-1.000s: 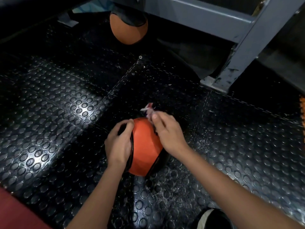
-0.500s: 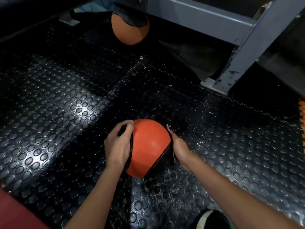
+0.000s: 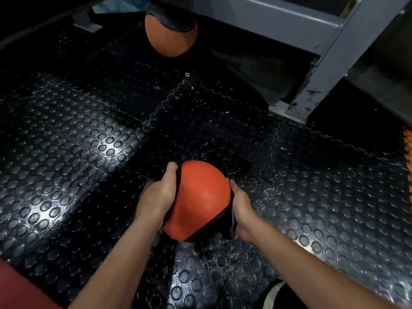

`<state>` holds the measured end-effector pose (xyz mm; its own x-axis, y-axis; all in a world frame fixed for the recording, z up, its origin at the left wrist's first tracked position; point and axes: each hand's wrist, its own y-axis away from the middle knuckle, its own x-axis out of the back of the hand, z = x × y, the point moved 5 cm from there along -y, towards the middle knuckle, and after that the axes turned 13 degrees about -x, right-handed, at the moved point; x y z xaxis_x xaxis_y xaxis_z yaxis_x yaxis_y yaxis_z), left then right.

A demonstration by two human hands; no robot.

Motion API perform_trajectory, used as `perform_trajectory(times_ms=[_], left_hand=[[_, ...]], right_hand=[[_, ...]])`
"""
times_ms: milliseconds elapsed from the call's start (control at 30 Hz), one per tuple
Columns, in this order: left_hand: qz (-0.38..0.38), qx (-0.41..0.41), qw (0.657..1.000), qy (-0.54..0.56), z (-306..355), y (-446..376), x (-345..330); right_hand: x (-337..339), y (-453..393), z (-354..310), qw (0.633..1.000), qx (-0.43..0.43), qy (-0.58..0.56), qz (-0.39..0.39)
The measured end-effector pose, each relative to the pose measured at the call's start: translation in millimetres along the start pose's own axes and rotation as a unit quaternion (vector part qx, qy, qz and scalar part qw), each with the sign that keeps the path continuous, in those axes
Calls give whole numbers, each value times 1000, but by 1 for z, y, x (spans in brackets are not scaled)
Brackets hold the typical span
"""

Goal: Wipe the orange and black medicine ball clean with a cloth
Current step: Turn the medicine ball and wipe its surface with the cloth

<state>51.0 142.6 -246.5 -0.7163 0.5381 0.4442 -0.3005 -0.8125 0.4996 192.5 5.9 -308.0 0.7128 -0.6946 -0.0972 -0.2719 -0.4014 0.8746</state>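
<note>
Single head-worn wide-angle view, looking forward and steeply down at the studded black floor (image 3: 93,157). Close in on both forearms rising from the bottom edge. Farther off, near the top, a grey metal frame (image 3: 316,70), edges bowed, probably by the lens. No second view to compare.

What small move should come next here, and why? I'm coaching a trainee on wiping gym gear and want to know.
Probably sweep the right hand, which seems to press the barely visible cloth to the medicine ball, up over the orange panel. The left hand already braces the far side, and that broad orange face is uncovered.
</note>
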Motion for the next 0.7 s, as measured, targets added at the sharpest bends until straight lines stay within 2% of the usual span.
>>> perform_trajectory(times_ms=[167,267,367,467,533,633,700], left_hand=[[16,-60,992,110,14,5,0],[6,-82,979,185,26,1,6],[6,-55,988,141,25,-6,-4],[119,-46,991,27,18,0,-4],[154,-38,987,32,15,5,-2],[139,-38,989,30,14,3,0],[128,-45,990,24,11,-2,0]], right_hand=[[0,18,10,986,155,-36,47],[0,30,12,978,200,-46,40],[-1,41,10,973,224,-19,45],[-6,52,2,956,280,19,82],[-11,60,-7,939,323,55,102],[-21,68,-22,896,411,118,117],[-26,64,-30,878,440,154,111]])
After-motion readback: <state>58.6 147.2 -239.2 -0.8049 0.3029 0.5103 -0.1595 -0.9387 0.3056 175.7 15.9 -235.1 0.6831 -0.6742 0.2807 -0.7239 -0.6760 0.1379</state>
